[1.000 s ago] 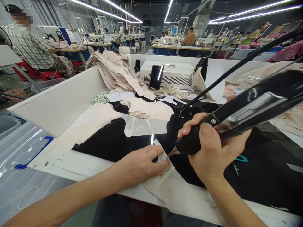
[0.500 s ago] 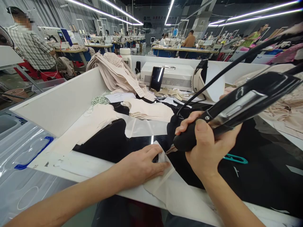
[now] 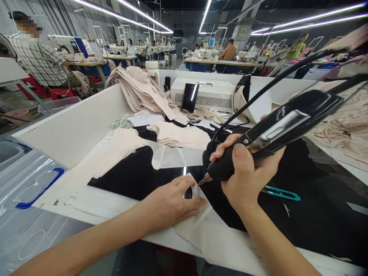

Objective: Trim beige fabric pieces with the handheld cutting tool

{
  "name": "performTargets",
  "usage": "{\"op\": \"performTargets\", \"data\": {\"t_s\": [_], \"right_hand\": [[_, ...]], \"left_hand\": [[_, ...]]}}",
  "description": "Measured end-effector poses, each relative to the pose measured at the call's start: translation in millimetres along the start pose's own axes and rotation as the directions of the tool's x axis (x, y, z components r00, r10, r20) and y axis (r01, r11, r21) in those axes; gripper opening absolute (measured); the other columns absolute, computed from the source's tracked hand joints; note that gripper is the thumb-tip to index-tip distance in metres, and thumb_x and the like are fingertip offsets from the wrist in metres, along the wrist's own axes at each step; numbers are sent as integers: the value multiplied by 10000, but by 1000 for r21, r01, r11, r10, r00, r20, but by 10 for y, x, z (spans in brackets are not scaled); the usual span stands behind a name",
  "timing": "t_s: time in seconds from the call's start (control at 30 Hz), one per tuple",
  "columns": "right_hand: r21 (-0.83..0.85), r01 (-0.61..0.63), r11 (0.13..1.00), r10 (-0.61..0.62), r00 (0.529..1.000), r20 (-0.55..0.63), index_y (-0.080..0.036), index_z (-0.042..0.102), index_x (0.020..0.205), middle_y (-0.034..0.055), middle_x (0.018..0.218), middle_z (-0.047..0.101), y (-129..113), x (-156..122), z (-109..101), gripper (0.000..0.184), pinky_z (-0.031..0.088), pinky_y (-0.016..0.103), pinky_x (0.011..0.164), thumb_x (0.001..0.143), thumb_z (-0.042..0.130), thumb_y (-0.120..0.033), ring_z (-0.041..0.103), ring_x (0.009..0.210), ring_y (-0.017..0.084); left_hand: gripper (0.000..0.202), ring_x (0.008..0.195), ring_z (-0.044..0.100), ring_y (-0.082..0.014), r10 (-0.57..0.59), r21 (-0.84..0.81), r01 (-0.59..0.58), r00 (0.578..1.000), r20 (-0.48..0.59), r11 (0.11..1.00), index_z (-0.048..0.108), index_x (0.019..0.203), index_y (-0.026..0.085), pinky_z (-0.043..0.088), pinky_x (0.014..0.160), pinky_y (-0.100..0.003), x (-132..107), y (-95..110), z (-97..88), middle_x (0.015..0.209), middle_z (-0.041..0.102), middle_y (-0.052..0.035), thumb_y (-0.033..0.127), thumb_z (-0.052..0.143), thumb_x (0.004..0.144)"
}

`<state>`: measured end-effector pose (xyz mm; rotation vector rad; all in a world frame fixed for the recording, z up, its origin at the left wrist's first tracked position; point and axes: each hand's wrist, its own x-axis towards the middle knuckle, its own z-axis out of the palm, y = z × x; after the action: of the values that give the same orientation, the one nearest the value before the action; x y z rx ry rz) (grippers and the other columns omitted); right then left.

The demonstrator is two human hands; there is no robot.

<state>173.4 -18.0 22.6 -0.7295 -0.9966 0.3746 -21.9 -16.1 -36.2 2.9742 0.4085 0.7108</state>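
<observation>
My left hand (image 3: 172, 201) lies flat with fingers spread, pressing a cream fabric piece (image 3: 209, 226) down at the table's front edge. A small dark shiny patch (image 3: 188, 193) shows between its thumb and fingers; I cannot tell what it is. Wrapped round a black corded handheld tool (image 3: 276, 132) is my right hand (image 3: 245, 172). The tool slants down to the left, and its pointed metal tip (image 3: 205, 179) is at the fabric's edge, close by my left fingertips. Beyond lies a pale translucent sheet (image 3: 178, 157) on the black work surface (image 3: 123, 172).
Stacked cream fabric pieces (image 3: 181, 134) and a phone (image 3: 189, 97) are farther back. A white vented box (image 3: 205, 92) stands behind them. A teal cutter (image 3: 283, 193) lies right of my right hand. The white side board (image 3: 74, 122) rises at left. A seated person (image 3: 37, 57) is beyond.
My right hand and the tool have shifted slightly left, the tip following along the fabric edge. My left hand stays in place on the fabric.
</observation>
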Motion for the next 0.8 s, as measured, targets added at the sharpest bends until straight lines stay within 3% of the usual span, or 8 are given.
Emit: {"op": "performTargets", "data": {"t_s": [0.33,0.43,0.53,0.63,0.7,0.77,0.8], "right_hand": [[1,21,1000,-21,1000,15,-317,501,1152,-105,885,731,6,-9,13,408,593,291,550,955,855,-360,673,583,122],[-32,48,998,-48,999,5,-332,522,1192,-104,897,740,-37,40,-72,474,617,302,582,917,906,-374,676,591,126],[-115,50,992,-51,999,-8,-347,546,1221,-75,937,756,-108,98,-225,552,656,340,651,856,960,-360,705,650,154],[-312,-14,950,-5,998,-60,-348,579,1329,15,1105,797,-220,123,-418,680,699,516,877,794,982,-461,791,885,258],[-470,-97,877,55,993,-102,-362,606,1428,88,1273,795,-296,68,-577,819,618,725,1079,731,970,-594,797,1125,386],[-601,-198,774,122,979,-165,-457,647,1494,114,1415,758,-317,-88,-786,948,566,801,1130,635,984,-675,751,1282,489],[-640,-225,735,85,966,-242,-546,622,1532,108,1479,727,-288,-204,-911,1007,561,808,1123,606,987,-697,738,1307,515]], "left_hand": [[330,1352,686,-307,-34,-55,36,999,35,998,778,1435,266,648,1116,-405,-13,-16,-16,1417,640,-172,344,572,1188],[367,1337,703,-304,-53,-92,58,997,52,994,735,1490,229,652,1116,-423,-4,-45,-33,1419,670,-173,362,559,1197],[392,1295,730,-252,-146,-162,156,987,68,974,673,1546,190,656,1109,-392,38,-75,-41,1377,734,-140,330,507,1221],[352,1227,749,-234,-261,-142,267,963,63,953,695,1498,174,664,1083,-395,100,-85,-15,1304,772,-113,292,519,1217],[290,1174,751,-240,-296,-89,302,952,74,949,748,1414,179,666,1046,-397,141,-83,18,1234,773,-97,275,598,1185],[194,1125,748,-236,-309,-59,315,947,92,947,803,1278,187,661,1009,-376,174,-85,57,1175,762,-79,247,680,1141],[152,1105,747,-230,-319,-54,325,943,93,944,815,1217,186,657,994,-363,187,-92,76,1162,759,-75,233,702,1126]]}}
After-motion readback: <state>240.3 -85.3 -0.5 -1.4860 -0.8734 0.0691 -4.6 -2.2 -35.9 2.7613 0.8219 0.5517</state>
